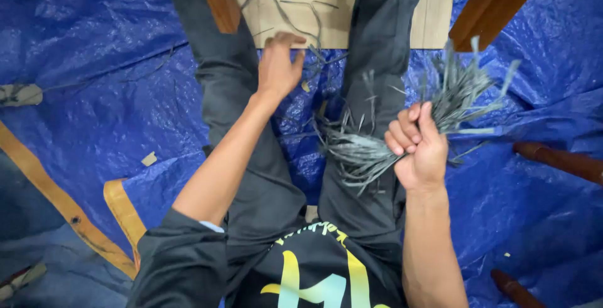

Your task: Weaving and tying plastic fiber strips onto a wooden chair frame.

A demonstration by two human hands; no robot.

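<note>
A bundle of thin grey-green strips (pixel 408 126), like split reed or plastic strands, is being held above the person's right thigh, its ends fanning out on both sides of the fist. The right hand (pixel 419 148) is gripping it at the middle, fingers (pixel 402 133) curled tight around the strips. The left hand (pixel 279 63) is reaching forward with fingers spread and empty, hovering just over a few loose strips (pixel 301 22) lying on a pale cardboard sheet (pixel 326 0) between the knees. Gathering well here would likely mean keeping the fist firm so no strand slips. Blue tarpaulin (pixel 100 94) is covering the floor; brown wooden legs (pixel 496 3) are standing at the top.
</note>
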